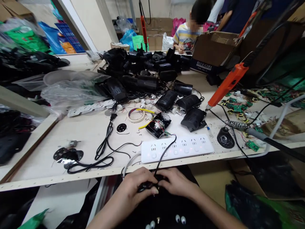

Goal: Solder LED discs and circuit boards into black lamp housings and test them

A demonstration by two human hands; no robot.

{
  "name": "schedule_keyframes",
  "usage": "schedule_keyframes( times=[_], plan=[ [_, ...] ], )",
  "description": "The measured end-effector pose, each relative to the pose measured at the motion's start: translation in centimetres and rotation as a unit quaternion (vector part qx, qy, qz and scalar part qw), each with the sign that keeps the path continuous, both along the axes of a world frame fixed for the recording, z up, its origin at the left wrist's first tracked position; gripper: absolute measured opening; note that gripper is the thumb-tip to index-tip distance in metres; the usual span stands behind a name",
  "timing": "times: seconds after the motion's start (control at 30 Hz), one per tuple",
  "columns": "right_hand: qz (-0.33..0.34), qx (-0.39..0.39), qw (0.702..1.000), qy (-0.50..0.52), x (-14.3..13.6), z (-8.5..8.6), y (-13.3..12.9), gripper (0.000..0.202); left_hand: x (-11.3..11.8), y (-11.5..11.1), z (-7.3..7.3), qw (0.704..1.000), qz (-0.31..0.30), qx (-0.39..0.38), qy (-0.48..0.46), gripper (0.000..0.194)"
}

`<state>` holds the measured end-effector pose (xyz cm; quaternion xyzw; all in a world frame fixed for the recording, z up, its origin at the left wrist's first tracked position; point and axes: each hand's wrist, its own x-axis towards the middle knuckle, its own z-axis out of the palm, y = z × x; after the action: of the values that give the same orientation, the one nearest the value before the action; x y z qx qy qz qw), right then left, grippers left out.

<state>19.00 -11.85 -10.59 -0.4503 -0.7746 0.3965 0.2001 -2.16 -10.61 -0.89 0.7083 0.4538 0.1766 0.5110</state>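
Observation:
At the bench's front edge, above my lap, my left hand (pixel 140 183) is closed around a bundled black power cord (pixel 144 187). My right hand (pixel 175 182) meets it from the other side, fingers curled in and pinching the same cord. Part of the bundle is hidden by my fingers. From my hands the cord climbs over a white power strip (pixel 147 152) to an opened black device housing (pixel 154 129), where a small motor and red wires show.
Black plastic housings (pixel 168 99) are heaped at the back. An orange electric screwdriver (pixel 227 84) hangs at right, near a soldering iron (pixel 262 136) and green circuit boards (pixel 252 145). Another black plug cord (pixel 105 143) lies left of a tape roll (pixel 135 116). A person (pixel 187 35) sits across the bench.

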Motion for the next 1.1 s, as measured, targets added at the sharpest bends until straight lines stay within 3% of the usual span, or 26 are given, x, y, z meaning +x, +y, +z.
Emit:
schedule_keyframes(
  times=[0.07, 0.17, 0.27, 0.4, 0.5, 0.63, 0.7, 0.8, 0.93, 1.1],
  plan=[
    [0.032, 0.001, 0.999, 0.009, -1.0, 1.2, 0.3, 0.027, 1.0, 0.3, 0.1, 0.997, 0.062, 0.023, -0.027, 0.011],
    [0.014, 0.004, 1.0, -0.003, -0.2, 3.5, -0.6, 0.018, 2.3, 0.9, 0.8, 0.991, 0.117, 0.026, -0.058, 0.013],
    [-0.03, 0.005, 1.0, 0.005, 2.0, 5.7, -1.7, 0.027, 3.8, 1.4, 1.8, 0.99, 0.108, -0.001, -0.095, 0.014],
    [-0.1, -0.003, 0.995, 0.025, 4.1, 8.2, -1.2, 0.006, 6.4, 2.9, 3.4, 0.982, 0.104, -0.044, -0.148, 0.015],
    [-0.129, -0.099, 0.985, 0.065, 4.8, 9.5, 0.3, 0.012, 8.3, 5.0, 5.0, 0.965, 0.14, -0.088, -0.205, 0.017],
    [-0.157, -0.265, 0.925, 0.224, 5.4, 10.0, 2.7, 0.036, 9.6, 7.9, 6.5, 0.951, 0.13, -0.101, -0.262, 0.027],
    [-0.169, -0.263, 0.916, 0.251, 5.7, 9.9, 3.8, 0.046, 9.3, 8.8, 6.7, 0.948, 0.138, -0.092, -0.271, 0.035],
    [-0.189, -0.219, 0.929, 0.232, 6.3, 9.5, 5.2, 0.048, 7.6, 9.2, 6.0, 0.951, 0.174, -0.064, -0.246, 0.035],
    [-0.218, -0.134, 0.954, 0.158, 6.5, 9.5, 6.3, 0.028, 4.5, 8.7, 4.4, 0.953, 0.241, -0.037, -0.178, 0.03],
    [-0.196, -0.006, 0.98, 0.04, 5.4, 11.2, 7.1, 0.005, 1.5, 7.3, 2.8, 0.945, 0.301, -0.031, -0.127, 0.029]
  ],
)
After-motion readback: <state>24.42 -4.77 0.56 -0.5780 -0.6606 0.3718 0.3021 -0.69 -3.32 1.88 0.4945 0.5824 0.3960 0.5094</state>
